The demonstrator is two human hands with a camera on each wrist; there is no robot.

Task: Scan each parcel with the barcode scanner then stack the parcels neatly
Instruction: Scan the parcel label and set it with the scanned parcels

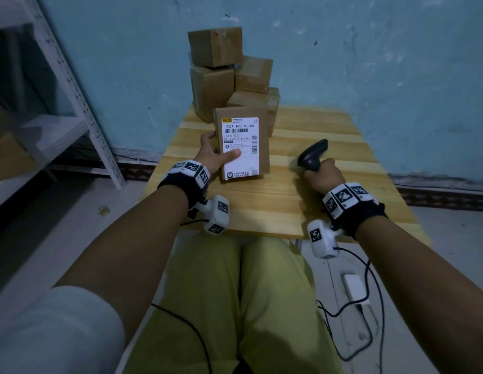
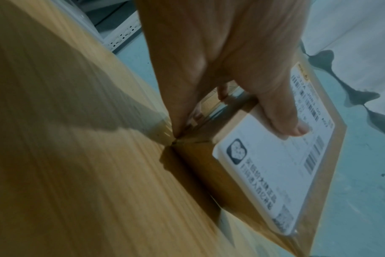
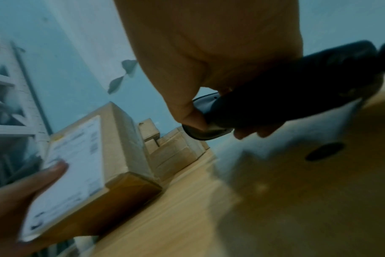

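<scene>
My left hand (image 1: 212, 155) holds a brown cardboard parcel (image 1: 259, 155) tilted up on the wooden table (image 1: 262, 206), its white shipping label (image 1: 240, 147) facing me. The thumb lies across the label (image 2: 264, 173) and the fingers (image 2: 222, 90) wrap behind the parcel (image 2: 198, 156). To its right, my right hand (image 1: 322, 174) grips the handle of a black barcode scanner (image 1: 313, 155) just above the table, head pointing away. In the right wrist view the scanner (image 3: 286, 97) is in my fist and the parcel (image 3: 121, 139) stands to the left.
Several brown parcels (image 1: 216, 47) are piled against the blue wall at the table's far edge, behind the held one. A white metal shelf rack (image 1: 73, 85) stands at left. Cables and a white adapter (image 1: 353, 290) lie on the floor at lower right.
</scene>
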